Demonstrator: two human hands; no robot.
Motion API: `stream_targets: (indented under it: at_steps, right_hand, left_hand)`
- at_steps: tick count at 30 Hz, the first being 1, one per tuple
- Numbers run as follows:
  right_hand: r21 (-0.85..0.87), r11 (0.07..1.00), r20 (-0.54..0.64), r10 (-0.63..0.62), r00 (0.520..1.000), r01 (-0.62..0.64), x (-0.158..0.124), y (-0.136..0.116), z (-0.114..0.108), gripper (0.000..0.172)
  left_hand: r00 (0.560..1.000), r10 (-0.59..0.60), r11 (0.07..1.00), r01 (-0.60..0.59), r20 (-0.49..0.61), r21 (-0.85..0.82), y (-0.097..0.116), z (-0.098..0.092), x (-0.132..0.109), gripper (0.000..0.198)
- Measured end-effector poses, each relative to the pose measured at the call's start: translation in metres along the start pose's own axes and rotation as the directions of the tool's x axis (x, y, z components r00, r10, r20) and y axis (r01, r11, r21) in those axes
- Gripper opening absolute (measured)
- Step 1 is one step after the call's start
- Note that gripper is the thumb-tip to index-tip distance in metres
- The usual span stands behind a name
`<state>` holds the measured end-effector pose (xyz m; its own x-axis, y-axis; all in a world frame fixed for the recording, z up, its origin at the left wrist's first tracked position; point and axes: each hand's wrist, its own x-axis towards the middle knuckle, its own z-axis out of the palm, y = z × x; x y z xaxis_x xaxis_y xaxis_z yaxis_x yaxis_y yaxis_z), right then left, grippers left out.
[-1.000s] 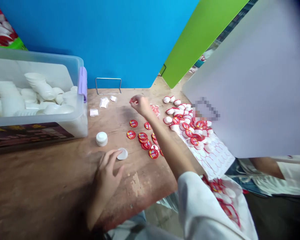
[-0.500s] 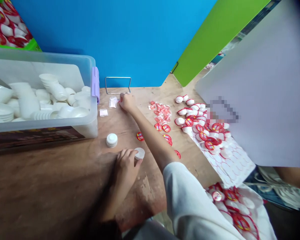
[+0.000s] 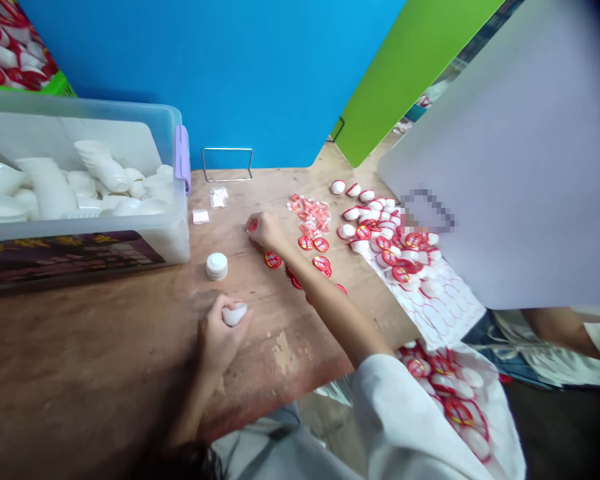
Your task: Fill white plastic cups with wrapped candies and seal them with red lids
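My left hand (image 3: 219, 333) is closed round a small white plastic cup (image 3: 236, 315), held tilted just over the table near its front edge. My right hand (image 3: 266, 232) reaches across the table with its fingers pinched on a small red packet (image 3: 251, 225), mostly covered by the fingers. Beyond the left hand stands a short stack of white cups (image 3: 217, 264). Two little white packets, one of them a white sachet (image 3: 219, 197), lie farther back. Red round printed lids (image 3: 273, 259) are scattered under and beside my right forearm, near a heap of red packets (image 3: 314, 217).
A clear plastic bin (image 3: 173, 247) full of white cups stands at the left. To the right, finished-looking red and white cups (image 3: 380, 230) lie heaped by a printed sheet (image 3: 450, 300). A blue panel (image 3: 220, 80) borders the back. Another person's arm (image 3: 560, 330) shows at far right.
My right hand has drawn back from the white sachets toward me. The left hand has moved slightly left and nearer with the cup, now tipped. The whole view has shifted a little.
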<state>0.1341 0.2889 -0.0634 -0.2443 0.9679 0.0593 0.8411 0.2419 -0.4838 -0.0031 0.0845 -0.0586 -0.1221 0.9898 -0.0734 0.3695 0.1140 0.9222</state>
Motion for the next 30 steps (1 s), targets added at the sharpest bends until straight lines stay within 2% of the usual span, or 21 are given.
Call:
stream_targets:
  at_steps: [5, 11, 16, 18, 21, 26, 30]
  right_hand:
    - [0.143, 0.990, 0.048, -0.004, 0.999, -0.002, -0.047, -0.003, -0.015, 0.023]
    - [0.322, 0.946, 0.098, 0.000, 0.995, -0.032, -0.079, -0.014, -0.042, 0.019]
    - [0.568, 0.823, 0.126, -0.063, 0.990, -0.020, -0.097, -0.017, -0.054, 0.022]
    - [0.539, 0.842, 0.100, -0.041, 0.994, -0.020, -0.103, -0.015, -0.049, 0.022]
    - [0.435, 0.900, 0.092, -0.020, 0.996, -0.023, -0.110, -0.012, -0.030, 0.016]
    - [0.304, 0.938, -0.011, -0.175, 0.985, 0.170, -0.122, -0.006, 0.003, 0.014]
    - [0.298, 0.920, 0.026, -0.274, 0.961, 0.254, -0.123, -0.001, 0.005, 0.022]
  left_hand:
    - [0.997, -0.073, 0.997, 0.074, -0.038, 0.034, -0.005, 0.000, -0.011, 0.048]
    - [0.995, -0.098, 0.991, 0.098, -0.002, 0.087, -0.006, -0.004, -0.019, 0.055]
    - [0.994, -0.107, 0.990, 0.105, 0.019, 0.095, -0.005, 0.000, -0.018, 0.050]
    - [0.995, -0.090, 0.993, 0.087, 0.036, 0.082, -0.004, 0.001, -0.018, 0.046]
    - [0.998, -0.054, 0.996, 0.052, 0.020, 0.069, -0.002, 0.001, -0.021, 0.044]
    - [0.998, -0.063, 0.994, 0.064, -0.008, 0.084, -0.001, -0.004, -0.025, 0.043]
    - [0.997, -0.073, 0.990, 0.075, -0.014, 0.124, -0.002, -0.006, -0.024, 0.042]
